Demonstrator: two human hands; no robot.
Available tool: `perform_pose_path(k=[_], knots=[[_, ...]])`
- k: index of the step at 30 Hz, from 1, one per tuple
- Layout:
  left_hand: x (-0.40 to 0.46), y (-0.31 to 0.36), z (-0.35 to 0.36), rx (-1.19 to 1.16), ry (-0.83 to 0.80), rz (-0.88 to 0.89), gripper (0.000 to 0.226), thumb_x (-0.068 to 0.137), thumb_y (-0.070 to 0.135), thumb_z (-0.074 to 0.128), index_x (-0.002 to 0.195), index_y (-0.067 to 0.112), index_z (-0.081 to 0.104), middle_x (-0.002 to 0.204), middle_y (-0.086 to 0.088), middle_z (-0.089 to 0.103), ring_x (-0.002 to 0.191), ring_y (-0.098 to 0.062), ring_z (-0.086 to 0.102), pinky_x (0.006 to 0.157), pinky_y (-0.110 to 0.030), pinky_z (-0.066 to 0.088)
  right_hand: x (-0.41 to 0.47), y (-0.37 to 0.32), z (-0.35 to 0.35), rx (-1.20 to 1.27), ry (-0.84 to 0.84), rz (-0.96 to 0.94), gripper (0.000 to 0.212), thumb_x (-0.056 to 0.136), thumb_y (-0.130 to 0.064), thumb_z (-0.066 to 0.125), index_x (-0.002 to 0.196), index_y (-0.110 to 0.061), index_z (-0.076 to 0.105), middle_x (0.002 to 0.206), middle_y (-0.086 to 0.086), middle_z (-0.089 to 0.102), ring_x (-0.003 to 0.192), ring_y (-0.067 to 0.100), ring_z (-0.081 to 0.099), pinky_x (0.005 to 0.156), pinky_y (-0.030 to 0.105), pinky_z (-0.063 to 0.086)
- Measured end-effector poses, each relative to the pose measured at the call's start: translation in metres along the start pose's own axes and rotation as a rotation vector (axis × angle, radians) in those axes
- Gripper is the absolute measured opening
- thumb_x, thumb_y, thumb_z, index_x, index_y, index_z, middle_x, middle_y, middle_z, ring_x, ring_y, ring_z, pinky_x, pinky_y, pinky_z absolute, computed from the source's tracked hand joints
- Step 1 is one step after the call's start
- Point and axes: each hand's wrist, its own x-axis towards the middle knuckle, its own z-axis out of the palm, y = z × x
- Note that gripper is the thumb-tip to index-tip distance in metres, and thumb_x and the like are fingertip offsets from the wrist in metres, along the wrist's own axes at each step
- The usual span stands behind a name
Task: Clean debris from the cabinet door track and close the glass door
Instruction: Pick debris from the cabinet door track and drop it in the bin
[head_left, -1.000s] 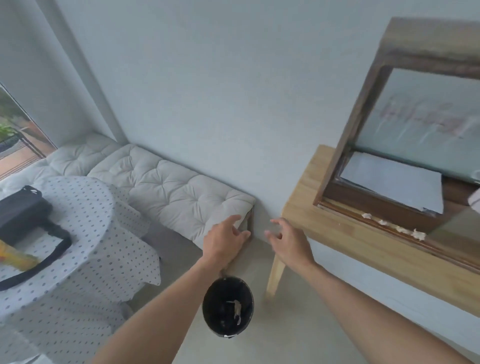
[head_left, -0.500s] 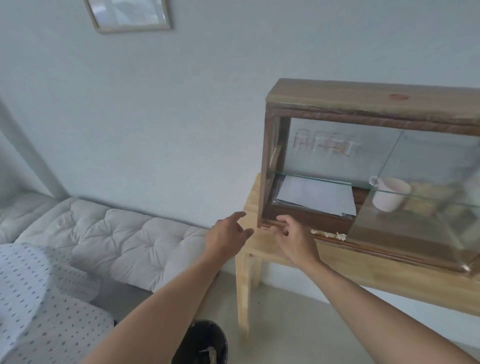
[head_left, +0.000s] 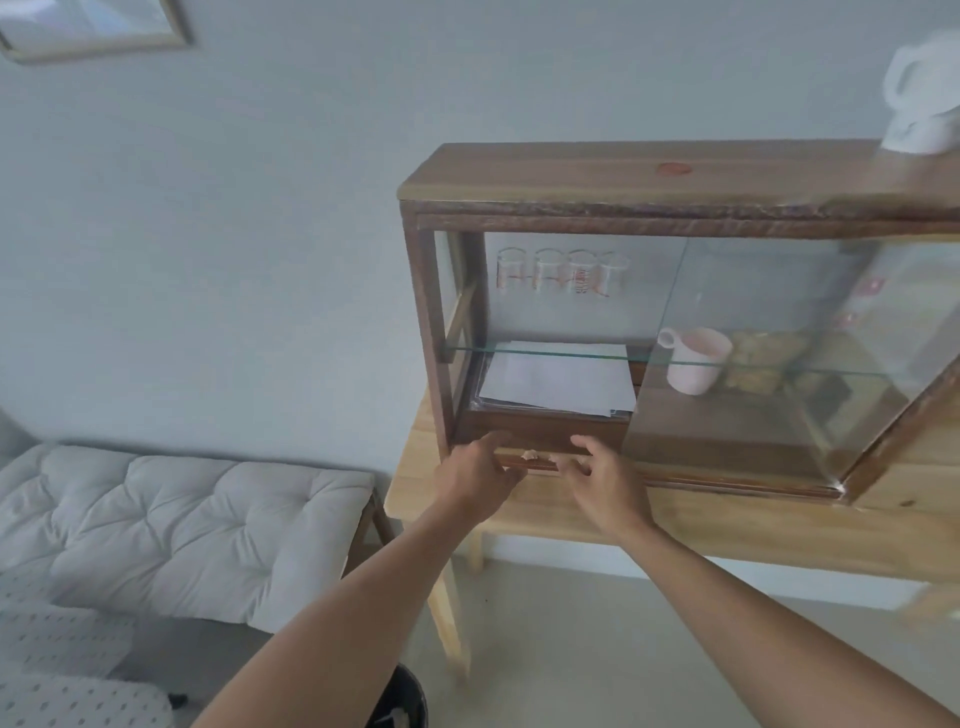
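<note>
Head view: left hand (head_left: 475, 475) and right hand (head_left: 605, 480), both empty with loose fingers, reach for crumbs (head_left: 530, 456) in the track (head_left: 537, 464). Clumsy picking might push crumbs deeper.

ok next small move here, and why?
Probably pinch the crumbs out of the track with the left hand: they sit between both hands, the right hand is open beside them, and the glass door is not yet shut.

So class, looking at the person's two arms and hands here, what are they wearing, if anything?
Nothing that shows. Both forearms are bare up to the frame edge, with no sleeves in view. The left hand and the right hand have no gloves, and no rings, watch or bands can be seen on fingers or wrists.
</note>
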Motion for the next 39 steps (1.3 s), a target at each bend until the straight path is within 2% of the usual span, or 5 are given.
perform_pose_path(k=[3, 10, 19, 30, 39], knots=[[0.008, 0.008, 0.011, 0.024, -0.003, 0.016, 0.049, 0.092, 0.053, 0.073, 0.140, 0.049, 0.063, 0.103, 0.008, 0.079, 0.108, -0.024, 0.072, 0.075, -0.033, 0.050, 0.005, 0.007, 0.003, -0.003, -0.019, 0.005, 0.051, 0.103, -0.045, 0.065, 0.150, -0.025, 0.064, 0.108, 0.009, 0.085, 0.124, 0.028, 0.073, 0.102, 0.043, 0.057], [0.017, 0.012, 0.025, 0.095, -0.041, 0.009, 0.032, 0.099, 0.048, 0.065, 0.130, 0.046, 0.070, 0.101, 0.002, 0.082, 0.105, -0.027, 0.073, 0.082, -0.039, 0.058, 0.003, 0.014, 0.013, 0.000, -0.067, -0.019, 0.040, 0.103, -0.040, 0.065, 0.142, -0.034, 0.071, 0.052, -0.006, 0.072, 0.062, 0.008, 0.076, 0.077, 0.034, 0.063], [0.018, 0.009, 0.024, 0.026, 0.020, -0.052, 0.021, 0.100, 0.039, 0.064, 0.113, 0.037, 0.080, 0.094, -0.001, 0.083, 0.099, -0.028, 0.075, 0.083, -0.040, 0.061, 0.007, 0.009, 0.016, 0.062, -0.005, -0.007, 0.003, 0.101, -0.030, 0.070, 0.098, -0.030, 0.071, 0.050, -0.005, 0.071, 0.047, 0.010, 0.066, 0.064, 0.036, 0.059], [0.024, 0.024, 0.022, 0.016, -0.011, -0.104, 0.016, 0.098, 0.043, 0.069, 0.099, 0.032, 0.080, 0.094, 0.002, 0.082, 0.092, -0.024, 0.077, 0.079, -0.040, 0.063, 0.005, 0.004, 0.017, 0.174, 0.039, 0.060, 0.007, 0.103, -0.021, 0.068, 0.096, -0.021, 0.072, 0.046, -0.003, 0.066, 0.058, 0.017, 0.073, 0.073, 0.038, 0.060], [-0.005, -0.001, 0.002, -0.112, 0.051, -0.061, 0.021, 0.099, 0.049, 0.069, 0.098, 0.031, 0.079, 0.080, 0.007, 0.079, 0.082, -0.017, 0.075, 0.071, -0.034, 0.059, -0.018, 0.010, 0.015, 0.302, 0.075, 0.056, 0.014, 0.101, -0.015, 0.071, 0.090, -0.024, 0.070, 0.051, -0.005, 0.069, 0.039, 0.006, 0.058, 0.043, 0.018, 0.044]])
